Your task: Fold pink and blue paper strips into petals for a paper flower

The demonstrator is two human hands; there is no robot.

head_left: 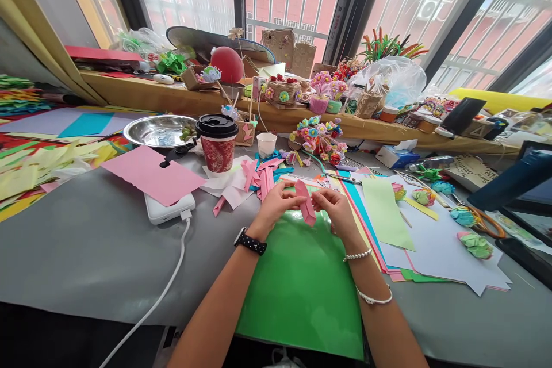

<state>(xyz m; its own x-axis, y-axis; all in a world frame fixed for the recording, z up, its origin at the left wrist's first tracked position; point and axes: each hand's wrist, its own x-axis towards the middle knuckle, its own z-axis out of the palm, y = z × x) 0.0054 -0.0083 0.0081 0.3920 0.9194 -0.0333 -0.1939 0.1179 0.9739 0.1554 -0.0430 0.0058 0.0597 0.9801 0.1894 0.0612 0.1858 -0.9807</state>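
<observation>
Between my two hands is a piece of folded pink paper [305, 202], long and narrow with creases along it, tilted slightly over the green mat. My left hand [278, 205] grips its left side between thumb and fingers. At its right edge, the fingers of my right hand [335, 207] are closed in a pinch on the paper. Beneath both hands lies the shiny green mat [302, 293]. Just left of my left hand is a pile of folded pink paper strips [265, 181], with some blue strips among them and white tissue under part of it.
A lidded red cup [218, 146], a metal plate [150, 131] and a small white paper cup [266, 144] stand behind. Pink paper [150, 175] covers part of a white power bank [166, 213] with a cable. Paper sheets [448, 247] and paper flower buds [475, 245] lie right.
</observation>
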